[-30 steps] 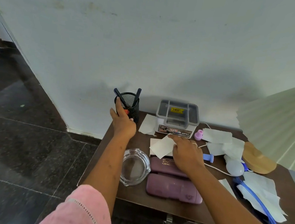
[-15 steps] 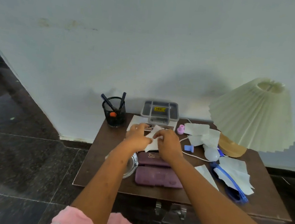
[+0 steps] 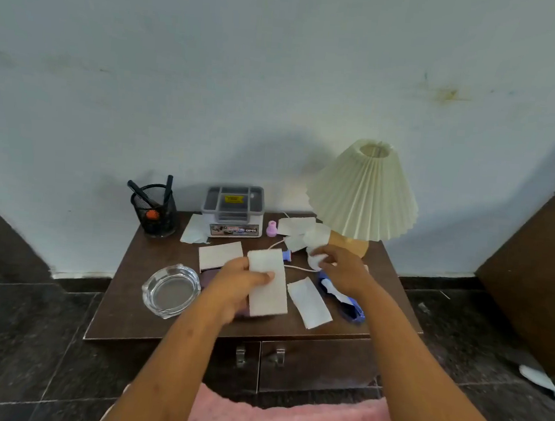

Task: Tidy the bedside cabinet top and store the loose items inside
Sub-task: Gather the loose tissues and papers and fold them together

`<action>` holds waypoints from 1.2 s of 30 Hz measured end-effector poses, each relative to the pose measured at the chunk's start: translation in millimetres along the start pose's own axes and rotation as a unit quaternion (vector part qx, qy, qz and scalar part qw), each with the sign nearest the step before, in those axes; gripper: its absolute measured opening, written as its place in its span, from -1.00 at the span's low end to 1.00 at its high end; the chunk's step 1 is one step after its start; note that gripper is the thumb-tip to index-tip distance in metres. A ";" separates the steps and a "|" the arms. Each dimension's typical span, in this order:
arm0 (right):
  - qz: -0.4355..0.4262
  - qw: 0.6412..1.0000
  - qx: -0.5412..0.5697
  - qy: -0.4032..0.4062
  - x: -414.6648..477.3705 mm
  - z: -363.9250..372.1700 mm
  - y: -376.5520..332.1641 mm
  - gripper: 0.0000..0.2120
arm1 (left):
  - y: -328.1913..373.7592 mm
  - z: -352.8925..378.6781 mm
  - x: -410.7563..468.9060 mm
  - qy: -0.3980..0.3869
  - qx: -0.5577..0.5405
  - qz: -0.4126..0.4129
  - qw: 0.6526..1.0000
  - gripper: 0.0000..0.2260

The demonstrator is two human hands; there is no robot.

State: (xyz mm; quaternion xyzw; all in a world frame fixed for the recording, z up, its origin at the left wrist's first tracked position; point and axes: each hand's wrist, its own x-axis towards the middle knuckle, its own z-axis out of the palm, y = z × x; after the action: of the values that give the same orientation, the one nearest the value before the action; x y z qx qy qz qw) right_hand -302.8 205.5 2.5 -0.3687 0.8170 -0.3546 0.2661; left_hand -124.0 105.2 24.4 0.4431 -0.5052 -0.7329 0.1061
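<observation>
The brown bedside cabinet top (image 3: 119, 314) carries loose white paper sheets (image 3: 220, 255), one more sheet (image 3: 308, 302) near the front, and others (image 3: 296, 225) by the lamp. My left hand (image 3: 236, 287) pinches a white sheet (image 3: 267, 286) over the middle of the top, thumb on its face. My right hand (image 3: 343, 269) reaches right, fingers curled round a white round bulb-like object (image 3: 313, 260). Purple cases (image 3: 209, 276) lie mostly hidden under my left hand. The cabinet doors (image 3: 316, 365) below are closed.
A glass ashtray (image 3: 170, 290) sits front left. At the back stand a black mesh pen holder (image 3: 155, 211), a grey lidded box (image 3: 234, 213), a pink bottle (image 3: 271, 228) and a pleated lamp (image 3: 361, 191). A blue item (image 3: 349, 312) and a white cord (image 3: 294, 267) lie on the right.
My left hand left the pen holder, joined the right on a sheet and now holds it alone. My right hand moved right to the white round object. The view pulled back.
</observation>
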 end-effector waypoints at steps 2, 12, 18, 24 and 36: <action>0.062 0.989 -0.133 0.027 2.7 -17.4 37.5 -0.67 | -15.3 11.3 -4.3 0.005 0.004 -0.003 1.000 -0.75; 0.106 0.935 -0.339 0.019 32.9 -20.8 76.7 -0.72 | -30.5 39.6 18.5 0.016 0.084 -0.008 0.996 -0.65; 0.112 0.925 -0.362 0.027 38.1 -23.6 72.6 -0.77 | -24.9 41.4 34.9 0.011 0.110 0.021 0.994 -0.69; 0.073 0.987 -0.133 0.058 22.2 -44.7 42.4 -0.98 | -25.1 45.1 35.6 0.034 0.100 0.028 0.994 -0.67; 0.073 0.945 0.301 -0.105 -28.9 6.0 -46.7 -0.83 | -17.2 28.7 17.4 0.016 -0.122 -0.050 0.991 -0.82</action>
State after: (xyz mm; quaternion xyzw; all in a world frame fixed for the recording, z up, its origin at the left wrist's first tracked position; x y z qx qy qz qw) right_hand -262.3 203.8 40.1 -0.2461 0.6647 -0.5228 0.4736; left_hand -150.9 121.3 3.4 0.4636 -0.3872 -0.7862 0.1306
